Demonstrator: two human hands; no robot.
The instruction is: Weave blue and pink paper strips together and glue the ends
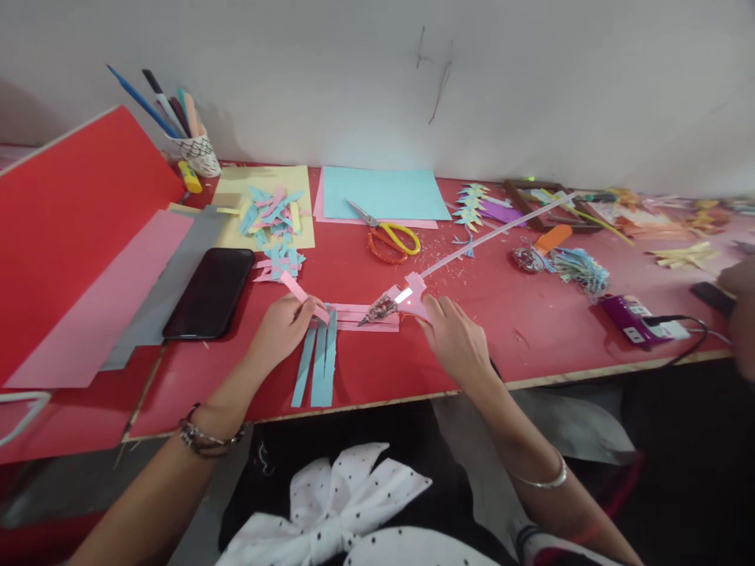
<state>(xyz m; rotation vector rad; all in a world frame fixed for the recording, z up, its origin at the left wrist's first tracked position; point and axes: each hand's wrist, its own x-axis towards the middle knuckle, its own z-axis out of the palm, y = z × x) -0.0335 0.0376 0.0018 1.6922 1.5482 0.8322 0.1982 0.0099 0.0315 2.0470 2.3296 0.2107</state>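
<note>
My left hand [289,324] is closed on a pink paper strip [296,288], whose free end sticks up to the left. My right hand [453,334] grips the handle of a pink hot glue gun [414,300]. A long glue stick [501,229] juts from the gun's back, towards the upper right. Its dirty nozzle points left over pink paper strips [377,325] lying side by side. Blue paper strips [322,365] hang down towards the table edge and cross the pink ones beside my left fingers. A small woven pink-and-blue piece [279,265] lies just behind my left hand.
A black phone [209,293] lies left, near red, pink and grey sheets. Yellow-and-orange scissors [389,238] lie before blue paper [383,192]. A pen cup [200,153] stands at the wall. On the right are a purple power socket box [634,321] and another person's hand [740,314].
</note>
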